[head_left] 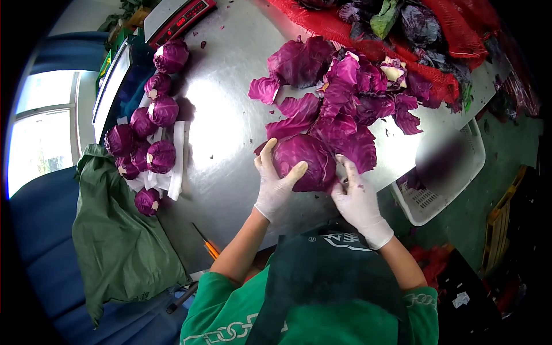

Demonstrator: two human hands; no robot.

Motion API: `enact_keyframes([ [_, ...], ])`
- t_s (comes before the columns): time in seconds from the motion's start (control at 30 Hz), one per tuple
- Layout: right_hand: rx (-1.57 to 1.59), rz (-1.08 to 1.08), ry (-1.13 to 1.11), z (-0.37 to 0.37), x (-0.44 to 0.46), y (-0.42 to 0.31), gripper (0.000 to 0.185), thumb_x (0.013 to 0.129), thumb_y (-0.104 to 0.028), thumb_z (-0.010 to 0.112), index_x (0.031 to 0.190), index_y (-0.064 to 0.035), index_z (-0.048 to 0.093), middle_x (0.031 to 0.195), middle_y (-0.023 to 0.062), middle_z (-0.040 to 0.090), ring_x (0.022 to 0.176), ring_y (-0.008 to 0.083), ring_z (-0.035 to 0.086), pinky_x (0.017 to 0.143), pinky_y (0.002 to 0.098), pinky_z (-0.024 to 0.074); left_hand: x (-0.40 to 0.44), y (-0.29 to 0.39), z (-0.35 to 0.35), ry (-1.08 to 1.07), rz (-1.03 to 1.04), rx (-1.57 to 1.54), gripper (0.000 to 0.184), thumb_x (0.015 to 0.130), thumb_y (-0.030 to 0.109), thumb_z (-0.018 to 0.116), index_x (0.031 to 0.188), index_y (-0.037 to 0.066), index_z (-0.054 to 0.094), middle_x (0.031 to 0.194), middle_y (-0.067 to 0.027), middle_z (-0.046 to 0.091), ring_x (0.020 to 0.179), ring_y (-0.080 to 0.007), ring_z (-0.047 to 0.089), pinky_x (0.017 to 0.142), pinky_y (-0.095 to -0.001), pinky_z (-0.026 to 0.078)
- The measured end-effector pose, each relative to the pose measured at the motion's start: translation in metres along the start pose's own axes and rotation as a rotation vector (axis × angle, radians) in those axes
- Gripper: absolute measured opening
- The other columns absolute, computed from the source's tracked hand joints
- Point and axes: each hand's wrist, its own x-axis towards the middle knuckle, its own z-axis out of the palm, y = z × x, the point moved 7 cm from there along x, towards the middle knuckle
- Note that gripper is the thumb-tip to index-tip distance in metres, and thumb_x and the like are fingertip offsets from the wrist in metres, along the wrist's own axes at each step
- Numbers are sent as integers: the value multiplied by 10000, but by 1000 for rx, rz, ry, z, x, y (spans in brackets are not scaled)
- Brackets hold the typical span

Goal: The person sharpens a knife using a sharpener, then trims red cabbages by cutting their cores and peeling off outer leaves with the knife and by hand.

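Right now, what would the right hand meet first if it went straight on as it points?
The right hand would probably meet the loose purple leaves just beyond its fingertips; depth is unclear.

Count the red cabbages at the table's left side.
9 red cabbages visible: one beside the scale, one next to that, six clustered in the middle, one at the near end. Some may be hidden.

White gloves, green short sleeves with chain print, dark apron
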Motion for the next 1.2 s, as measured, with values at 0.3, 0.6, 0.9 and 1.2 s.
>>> enact_keyframes([
  [0.3, -15, -296, 199, -46, 18, -27, 546, 778, -312, 778, 1276, -163, 610, 1018, 94, 620, 732, 230, 625, 698, 327, 529, 6, -25, 7, -17, -233, -619, 767, 910, 274, 679, 1476, 28, 223, 1400, -135, 236, 1321, -238, 338, 1082, -350, 377],
  [0.6, 37, -323, 196, -21, 37, -29, 247, 802, -154, 706, 1031, -63, 706, 859, 95, 687, 674, 233, 678, 618, 309, 552, -2, -29, 9, 17, -160, -588, 769, 900, 236, 690, 1485, 61, 223, 1377, -114, 244, 1309, -238, 335, 1092, -365, 351],
  [0.9, -101, -395, 344, -21, 63, -3, 143, 820, -110, 684, 900, 6, 667, 814, 175, 674, 672, 335, 659, 581, 378, 519, -6, -14, 3, -11, -62, -403, 897, 803, 323, 765, 1488, 69, 245, 1381, -148, 283, 1326, -286, 327, 1119, -419, 311],
  [1.2, -135, -440, 434, -26, 44, -6, 147, 821, -68, 678, 944, 11, 660, 811, 173, 659, 665, 329, 655, 558, 372, 516, -8, -15, 4, 22, -33, -336, 865, 818, 282, 749, 1489, 67, 248, 1400, -138, 292, 1324, -270, 338, 1117, -407, 320],
])
